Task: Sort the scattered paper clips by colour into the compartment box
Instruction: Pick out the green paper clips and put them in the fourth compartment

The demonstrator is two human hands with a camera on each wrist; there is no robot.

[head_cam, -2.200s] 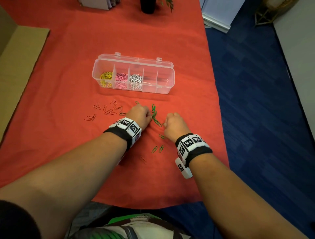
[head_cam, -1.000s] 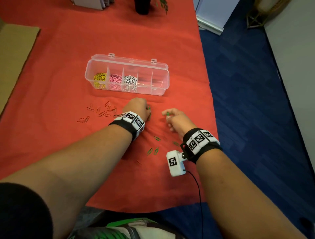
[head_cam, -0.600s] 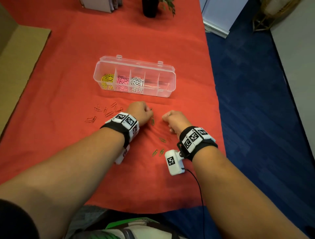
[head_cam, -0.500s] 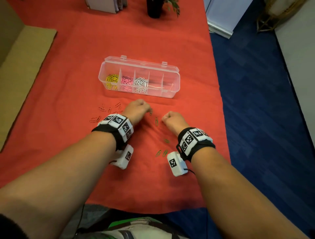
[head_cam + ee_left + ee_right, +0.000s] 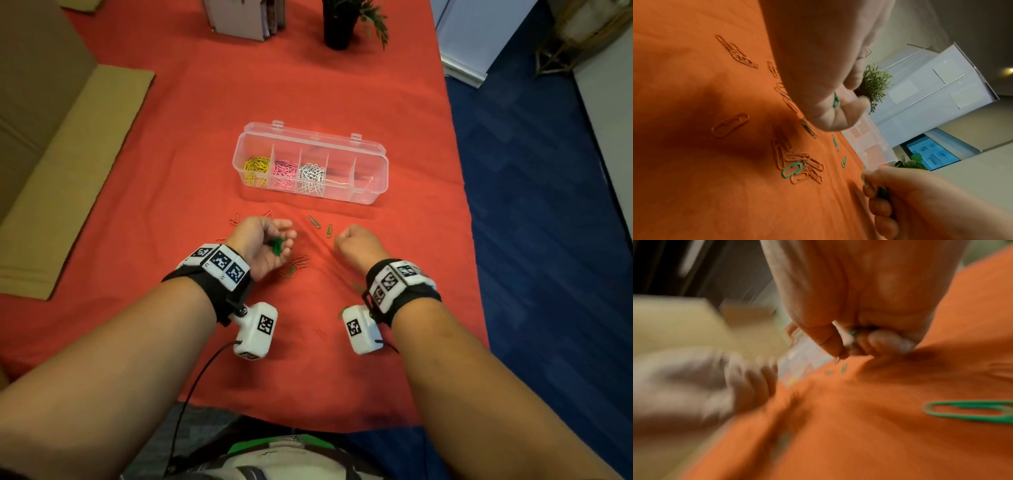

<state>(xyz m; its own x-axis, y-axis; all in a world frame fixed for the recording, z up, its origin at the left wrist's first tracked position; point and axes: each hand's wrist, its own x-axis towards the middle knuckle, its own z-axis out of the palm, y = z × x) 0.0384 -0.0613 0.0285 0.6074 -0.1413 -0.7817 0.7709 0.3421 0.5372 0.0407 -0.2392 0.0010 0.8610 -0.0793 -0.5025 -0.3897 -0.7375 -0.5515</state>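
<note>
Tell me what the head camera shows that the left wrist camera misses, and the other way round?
Only the head view shows the compartment box's yellow, pink and white clips sorted. Only the left wrist view shows the right hand's fingertips pinching a green clip. Both show the left hand holding green clips and loose ones on the red cloth.

Head view sharp, evenly lit, wide-angle bend at edges; right wrist view heavily motion-blurred; left wrist dim, shadowed.

Clear plastic five-compartment box (image 5: 371, 161), lid open, frame centre: yellow, pink, white clips sorted; green and red wire paper clips (image 5: 320, 224) scattered below.
</note>
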